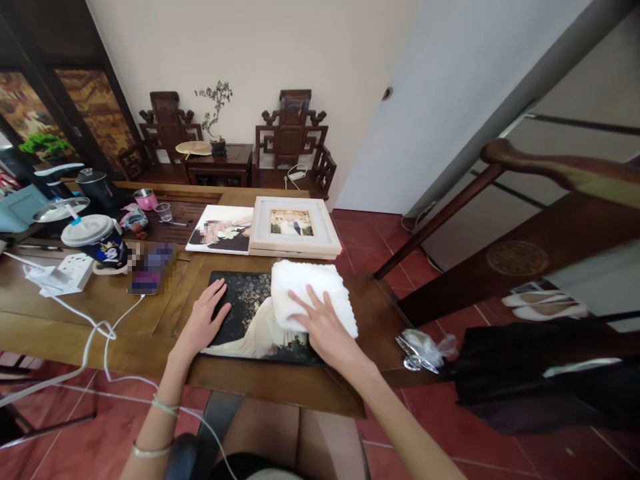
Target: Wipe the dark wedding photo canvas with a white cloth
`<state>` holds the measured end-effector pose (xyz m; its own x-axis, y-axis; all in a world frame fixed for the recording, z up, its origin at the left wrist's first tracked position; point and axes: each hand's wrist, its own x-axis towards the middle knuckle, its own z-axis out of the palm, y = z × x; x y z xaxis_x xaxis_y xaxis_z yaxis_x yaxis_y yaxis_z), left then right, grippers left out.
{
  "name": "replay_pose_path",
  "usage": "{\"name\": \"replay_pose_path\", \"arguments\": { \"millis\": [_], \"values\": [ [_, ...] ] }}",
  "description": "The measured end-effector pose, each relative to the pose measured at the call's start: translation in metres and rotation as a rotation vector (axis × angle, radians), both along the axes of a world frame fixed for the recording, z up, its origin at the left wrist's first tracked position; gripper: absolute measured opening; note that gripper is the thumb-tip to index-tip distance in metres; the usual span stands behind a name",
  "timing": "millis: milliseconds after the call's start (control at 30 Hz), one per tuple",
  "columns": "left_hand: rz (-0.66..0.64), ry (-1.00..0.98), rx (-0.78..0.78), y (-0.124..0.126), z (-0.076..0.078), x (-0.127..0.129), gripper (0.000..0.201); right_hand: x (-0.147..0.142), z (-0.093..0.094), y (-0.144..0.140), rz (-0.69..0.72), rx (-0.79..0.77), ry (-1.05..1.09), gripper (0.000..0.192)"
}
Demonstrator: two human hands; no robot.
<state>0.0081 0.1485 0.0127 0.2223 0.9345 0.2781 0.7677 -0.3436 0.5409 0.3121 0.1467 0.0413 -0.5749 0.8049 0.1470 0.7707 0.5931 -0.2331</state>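
A dark photo panel (245, 307) showing a pale flowing dress lies flat at the front of the wooden table. On its left edge rests my left hand (206, 317), fingers spread and nothing in them. My right hand (323, 327) lies flat with spread fingers on a folded white cloth (313, 280), pressing it against the panel's right part. The cloth hides the panel's upper right corner. Just behind the panel, a framed photo (293, 223) in a pale frame lies on top of a flat stack, next to a white-edged photo panel (213, 233).
To the left stand a lidded cup (103, 243), a phone (153, 267) on a charging cable, and a white power strip (73, 272). White cables hang over the table's front edge. A wooden chair (500, 253) stands close at the right, near a clear plastic bag (425, 350).
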Motion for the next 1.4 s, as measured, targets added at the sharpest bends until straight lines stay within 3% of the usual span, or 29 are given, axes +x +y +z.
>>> {"name": "replay_pose_path", "arguments": {
  "millis": [167,267,367,600,700,833,1033,1133,1267,1400],
  "values": [
    [0.001,-0.008,0.008,0.004,-0.002,0.001,0.045,0.004,-0.012,-0.075,0.086,0.155,0.052,0.054],
    [-0.024,0.001,0.028,0.007,-0.001,0.001,0.043,0.010,-0.008,-0.102,0.133,0.124,0.041,0.044],
    [-0.041,0.012,0.037,0.009,0.000,0.001,0.042,0.017,-0.001,-0.092,0.160,0.083,0.049,0.050],
    [-0.054,-0.014,0.015,0.009,0.001,-0.001,0.044,0.017,0.003,0.007,0.035,-0.008,0.060,0.073],
    [-0.038,-0.048,0.013,0.009,0.000,0.000,0.045,0.009,0.002,0.031,-0.016,0.017,0.044,0.077],
    [-0.019,-0.082,0.002,0.009,-0.002,0.001,0.045,0.004,-0.004,0.012,-0.030,0.046,0.045,0.074],
    [-0.029,-0.038,-0.011,0.008,0.003,0.003,0.048,0.004,-0.011,-0.084,0.035,0.213,0.114,0.045],
    [-0.048,-0.026,-0.012,0.008,0.005,0.002,0.049,0.007,-0.007,-0.114,0.091,0.174,0.083,0.034],
    [-0.064,-0.023,-0.001,0.008,0.003,0.000,0.051,0.014,-0.002,-0.106,0.099,0.104,0.068,0.045],
    [-0.076,-0.027,0.011,0.009,0.002,-0.002,0.051,0.013,0.003,-0.055,0.054,-0.008,0.073,0.063]
  ]
}}
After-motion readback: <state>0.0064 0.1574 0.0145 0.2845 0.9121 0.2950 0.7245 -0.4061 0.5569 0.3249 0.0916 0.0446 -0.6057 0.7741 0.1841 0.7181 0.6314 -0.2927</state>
